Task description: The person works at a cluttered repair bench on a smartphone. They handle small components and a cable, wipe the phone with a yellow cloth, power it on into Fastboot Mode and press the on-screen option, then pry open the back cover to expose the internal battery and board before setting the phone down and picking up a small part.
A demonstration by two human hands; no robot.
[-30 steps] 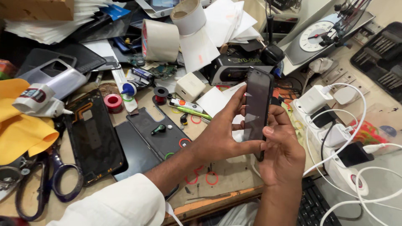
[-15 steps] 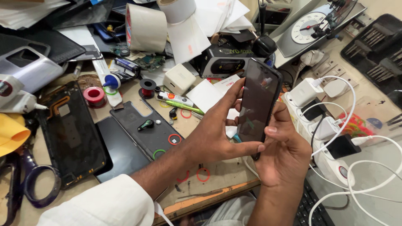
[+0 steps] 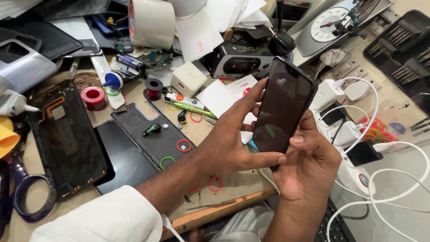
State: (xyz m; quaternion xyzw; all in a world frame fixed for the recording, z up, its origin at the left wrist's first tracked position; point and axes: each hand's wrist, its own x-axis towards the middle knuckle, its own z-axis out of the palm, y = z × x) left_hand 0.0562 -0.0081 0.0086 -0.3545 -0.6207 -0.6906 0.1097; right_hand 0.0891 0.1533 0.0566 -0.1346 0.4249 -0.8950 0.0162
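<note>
At the left edge of the desk (image 3: 251,186) lie the purple handles of scissors (image 3: 24,197) and, just beside them, a black phone back cover (image 3: 67,139) with its inside facing up. Further in sit a dark glass panel (image 3: 123,159) and a grey phone back plate (image 3: 154,132), with a red tape spool (image 3: 93,96) behind them near the back of the desk.

The left forearm, in a white sleeve (image 3: 103,222), comes up from the front edge of the desk and slants toward the middle. The left hand (image 3: 228,143) is half closed around the left long edge of a black smartphone (image 3: 283,107): the thumb lies flat across the lower end of the screen, and the fingers are stretched up behind the phone's left side.

The phone is held above the desk's front right part, tilted with its top away and its dark screen facing up.

The right hand (image 3: 309,166) cups the phone's lower end from below, its thumb pressed on the right edge, fingers curled underneath.

White charger cables (image 3: 394,179) loop along the right edge.
</note>
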